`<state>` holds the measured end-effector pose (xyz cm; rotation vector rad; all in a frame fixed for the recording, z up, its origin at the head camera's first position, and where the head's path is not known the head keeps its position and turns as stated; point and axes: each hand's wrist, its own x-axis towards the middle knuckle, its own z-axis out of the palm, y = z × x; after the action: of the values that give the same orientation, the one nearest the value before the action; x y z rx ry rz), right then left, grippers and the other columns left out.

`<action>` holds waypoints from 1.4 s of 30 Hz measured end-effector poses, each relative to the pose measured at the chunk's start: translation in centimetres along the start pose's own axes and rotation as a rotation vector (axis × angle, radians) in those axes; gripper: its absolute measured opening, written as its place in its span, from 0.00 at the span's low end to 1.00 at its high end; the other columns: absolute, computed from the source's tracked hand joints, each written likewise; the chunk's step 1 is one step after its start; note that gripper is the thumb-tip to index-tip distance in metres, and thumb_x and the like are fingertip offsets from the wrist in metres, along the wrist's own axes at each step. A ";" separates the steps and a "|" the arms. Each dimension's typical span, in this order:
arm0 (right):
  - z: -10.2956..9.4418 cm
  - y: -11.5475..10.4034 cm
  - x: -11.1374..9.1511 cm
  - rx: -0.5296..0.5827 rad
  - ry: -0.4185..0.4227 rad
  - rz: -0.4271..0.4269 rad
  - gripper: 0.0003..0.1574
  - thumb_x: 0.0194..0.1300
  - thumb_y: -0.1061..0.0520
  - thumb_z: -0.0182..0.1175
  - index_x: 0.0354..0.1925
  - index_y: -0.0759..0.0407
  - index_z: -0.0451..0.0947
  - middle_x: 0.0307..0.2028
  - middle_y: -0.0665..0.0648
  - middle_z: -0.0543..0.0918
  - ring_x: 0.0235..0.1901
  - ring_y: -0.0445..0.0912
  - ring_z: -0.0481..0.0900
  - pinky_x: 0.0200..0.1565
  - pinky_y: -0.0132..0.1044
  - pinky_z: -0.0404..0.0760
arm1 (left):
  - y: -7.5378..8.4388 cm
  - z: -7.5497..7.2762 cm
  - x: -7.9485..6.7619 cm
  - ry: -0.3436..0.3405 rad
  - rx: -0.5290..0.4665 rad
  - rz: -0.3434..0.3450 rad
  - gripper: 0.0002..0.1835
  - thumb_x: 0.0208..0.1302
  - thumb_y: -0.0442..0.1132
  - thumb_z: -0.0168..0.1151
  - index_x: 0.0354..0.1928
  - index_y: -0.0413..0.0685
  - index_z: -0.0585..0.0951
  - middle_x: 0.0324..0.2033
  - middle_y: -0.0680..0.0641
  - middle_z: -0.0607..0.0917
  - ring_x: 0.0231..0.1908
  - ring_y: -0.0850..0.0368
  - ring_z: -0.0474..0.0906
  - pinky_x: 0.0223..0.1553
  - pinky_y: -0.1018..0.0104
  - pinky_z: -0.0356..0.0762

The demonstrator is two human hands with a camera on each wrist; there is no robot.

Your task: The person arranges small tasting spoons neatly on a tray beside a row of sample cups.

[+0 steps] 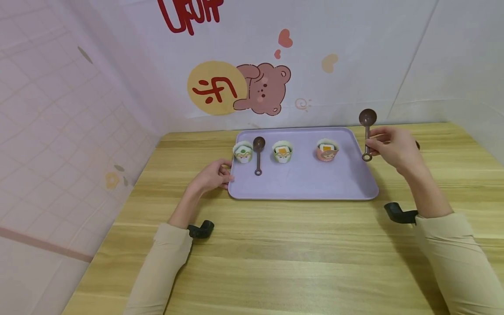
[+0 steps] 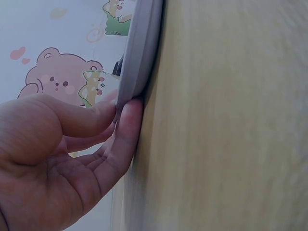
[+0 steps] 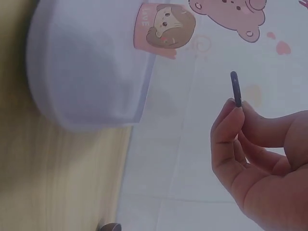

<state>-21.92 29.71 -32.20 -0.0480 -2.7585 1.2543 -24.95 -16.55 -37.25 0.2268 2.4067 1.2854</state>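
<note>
My left hand (image 1: 212, 176) pinches the left edge of a lavender tray (image 1: 299, 181), thumb on the rim and a finger under it in the left wrist view. Off the tray's right side, my right hand (image 1: 399, 148) holds a brown measuring spoon (image 1: 368, 119) upright by its handle, between thumb and fingertips. A second brown measuring spoon (image 1: 258, 157) lies on the tray between a green-topped paper cup (image 1: 243, 157) at the left and a paper cup with a white and orange filling (image 1: 282, 156). Farther right sits a pink paper cup (image 1: 327, 154) with a similar filling.
Behind my right hand, part of another dark brown spoon (image 1: 417, 145) shows on the wooden table (image 1: 283, 253). A white printed cloth wall (image 1: 346, 87) rises behind the table, and another (image 1: 51, 131) stands along the left.
</note>
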 end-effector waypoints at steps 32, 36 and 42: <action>3.9 -3.7 0.3 0.037 0.031 -0.056 0.17 0.73 0.63 0.60 0.54 0.75 0.77 0.43 0.72 0.84 0.23 0.30 0.77 0.28 0.22 0.78 | 0.0 -0.1 0.0 -0.004 0.001 0.010 0.27 0.71 0.26 0.59 0.69 0.28 0.64 0.41 0.36 0.77 0.33 0.53 0.78 0.37 0.64 0.86; 4.1 -3.9 0.3 0.047 0.031 -0.060 0.17 0.72 0.63 0.60 0.54 0.76 0.77 0.42 0.72 0.84 0.23 0.30 0.77 0.27 0.21 0.77 | -0.1 -0.1 0.1 -0.003 0.006 0.007 0.27 0.72 0.26 0.58 0.69 0.29 0.64 0.41 0.37 0.77 0.33 0.53 0.78 0.38 0.64 0.86; 4.7 -4.2 0.5 0.059 0.021 -0.057 0.17 0.72 0.63 0.61 0.52 0.76 0.78 0.41 0.71 0.84 0.24 0.31 0.77 0.28 0.21 0.78 | -0.1 0.0 0.1 -0.010 0.004 0.014 0.27 0.72 0.26 0.58 0.69 0.28 0.63 0.41 0.36 0.77 0.33 0.53 0.78 0.38 0.63 0.87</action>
<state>-22.87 23.47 -32.06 0.0215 -2.6831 1.3125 -25.05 -16.56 -37.34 0.2512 2.4037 1.2835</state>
